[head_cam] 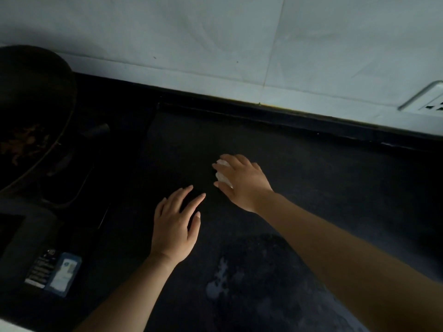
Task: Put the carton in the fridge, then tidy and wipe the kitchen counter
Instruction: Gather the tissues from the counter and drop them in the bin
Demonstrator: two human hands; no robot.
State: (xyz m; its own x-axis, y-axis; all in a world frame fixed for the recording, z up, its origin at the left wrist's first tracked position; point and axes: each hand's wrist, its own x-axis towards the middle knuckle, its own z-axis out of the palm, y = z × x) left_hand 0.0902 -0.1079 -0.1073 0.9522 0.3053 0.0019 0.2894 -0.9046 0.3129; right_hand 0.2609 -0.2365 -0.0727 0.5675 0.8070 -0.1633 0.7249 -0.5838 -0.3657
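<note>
A black kitchen counter (323, 192) fills most of the frame, running on a slant from the lower left to the right edge. Its surface is matt and dark. A pale wet patch (219, 279) shines at the lower middle, between the two forearms. Behind the counter a low black upstand (275, 118) meets a wall of large white tiles (215, 44) that takes up the whole top of the frame. A white wall socket (426, 99) sits on the tiles at the right edge, just above the upstand.

In the upper left a dark wok (33, 99) with brownish remains inside stands on a black hob (79, 192), its stubby handle (96, 130) pointing toward the centre. A printed label (63, 274) is stuck to the hob's front at the lower left. A straight seam left of centre separates the hob from the counter.

The right hand (244, 183) is near the centre of the frame, its fingers curled over a crumpled white wad (223, 176) and clamping it against the counter. It looks like paper or cloth, but the frame does not show which. The left hand (175, 226) lies just below and to the left, palm down, fingers straight and spread, holding nothing. Whether it touches the surface cannot be told.

From the hands toward the right edge the dark surface runs bare as far as the upstand.
</note>
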